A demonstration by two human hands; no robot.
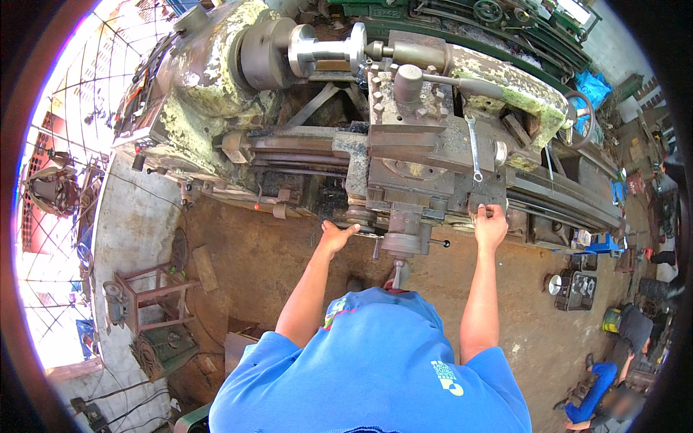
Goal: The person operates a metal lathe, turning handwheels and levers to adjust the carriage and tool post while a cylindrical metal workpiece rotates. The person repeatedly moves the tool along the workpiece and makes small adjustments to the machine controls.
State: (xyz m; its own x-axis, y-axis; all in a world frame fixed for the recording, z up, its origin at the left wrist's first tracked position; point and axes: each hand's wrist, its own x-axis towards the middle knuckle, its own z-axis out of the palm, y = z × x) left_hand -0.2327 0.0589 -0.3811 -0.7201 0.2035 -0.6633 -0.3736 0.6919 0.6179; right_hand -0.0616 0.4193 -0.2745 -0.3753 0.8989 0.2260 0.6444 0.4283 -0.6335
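Note:
A large worn lathe spans the far side of my reach. My left hand is at the rim of the carriage handwheel, thumb stretched toward the right and fingers curled round it, partly hidden. My right hand is closed at the carriage apron's lower right; what its fingers grip is hidden. A shiny spool-shaped metal workpiece sits between the chuck, whose surface looks smeared as if turning, and the tailstock centre. The tool post, with several square-headed bolts, stands just in front of the workpiece.
A combination wrench lies on the carriage. The cross-slide handle juts out between my hands. A wooden stool frame stands at left. Two people are on the floor at lower right, near a black crate.

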